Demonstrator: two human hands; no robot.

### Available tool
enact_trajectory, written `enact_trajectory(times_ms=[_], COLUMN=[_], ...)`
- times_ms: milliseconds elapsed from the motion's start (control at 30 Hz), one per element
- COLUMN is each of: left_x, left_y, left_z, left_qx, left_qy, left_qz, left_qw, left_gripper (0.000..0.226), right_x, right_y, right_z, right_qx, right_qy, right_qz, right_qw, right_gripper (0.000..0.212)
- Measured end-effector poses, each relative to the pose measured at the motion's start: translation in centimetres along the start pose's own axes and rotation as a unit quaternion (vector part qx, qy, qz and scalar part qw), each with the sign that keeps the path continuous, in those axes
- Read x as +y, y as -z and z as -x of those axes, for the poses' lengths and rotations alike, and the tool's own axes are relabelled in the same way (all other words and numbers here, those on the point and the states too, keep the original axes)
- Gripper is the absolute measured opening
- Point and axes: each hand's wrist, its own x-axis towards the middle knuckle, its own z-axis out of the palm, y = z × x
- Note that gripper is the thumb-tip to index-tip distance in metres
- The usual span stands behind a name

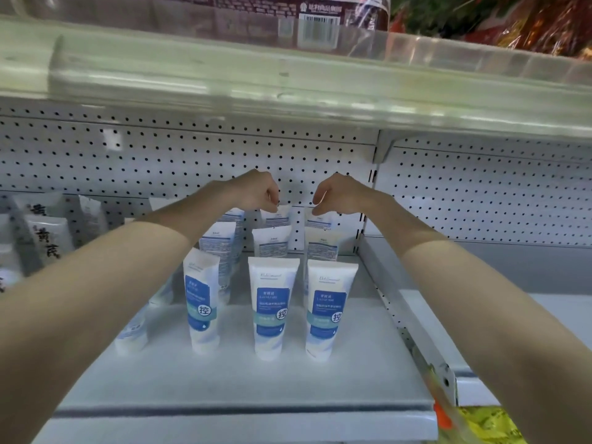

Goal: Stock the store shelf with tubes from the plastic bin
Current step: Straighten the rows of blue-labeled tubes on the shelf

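Your left grip (256, 192) pinches the crimped top of the rear middle tube (275, 217), and your right grip (341, 195) pinches the rear right tube (318, 220), against the white perforated back panel (160, 155). White plastic tubes with blue labels (271, 302) stand in front on the white metal shelf (243, 379), long axes upright, caps down. Pale packets with black characters (48, 238) crowd the left.

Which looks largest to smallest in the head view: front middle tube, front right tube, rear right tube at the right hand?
1. Front middle tube and front right tube: alike, unranked.
2. Rear right tube at the right hand: smallest, but farther away and partly hidden, so real size is unsure.
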Motion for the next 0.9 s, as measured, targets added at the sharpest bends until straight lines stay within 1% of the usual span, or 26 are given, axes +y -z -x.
enact_trajectory(times_ms=[167,367,467,533,633,700,733,833,900], left_x=[-0.1,0.7,0.5,0.3,0.3,0.2,0.2,-0.3,-0.5], left_y=[-0.1,-0.3,-0.4,-0.2,0.4,0.9,1.0,1.1,0.8], left_z=[-0.8,-1.1,-1.3,-1.4,-1.1,-0.9,-0.8,-1.0,-1.1], left_qx=[-0.007,-0.018,-0.028,-0.042,-0.085,-0.103,-0.103,-0.075,-0.057], left_qy=[0.002,-0.01,-0.001,0.011,0.027,0.024,0.021,0.012,0.007], left_qz=[-0.003,0.024,0.038,0.062,0.143,0.16,0.148,0.067,0.032], left_qw=[1.0,0.999,0.999,0.997,0.986,0.981,0.983,0.995,0.998], left_gripper=[0.022,0.022,0.013,0.01,0.011,0.015,0.02,0.038,0.039], right_x=[0.1,0.3,0.4,0.5,0.6,0.7,0.7,1.0,1.1], right_y=[-0.5,-0.7,-0.5,-0.4,-0.1,0.2,0.4,0.7,0.8], right_z=[-0.6,-1.0,-0.8,-0.6,-0.5,-0.3,-0.2,0.0,0.0], right_qx=[0.002,0.008,0.005,0.0,-0.014,-0.023,-0.03,-0.048,-0.051], right_qy=[-0.007,-0.015,-0.02,-0.032,-0.058,-0.07,-0.071,-0.058,-0.051], right_qz=[0.001,-0.025,-0.034,-0.052,-0.104,-0.13,-0.134,-0.122,-0.116], right_qw=[1.0,1.0,0.999,0.998,0.993,0.989,0.988,0.99,0.991], right_gripper=[0.025,0.031,0.024,0.021,0.026,0.026,0.026,0.03,0.032])
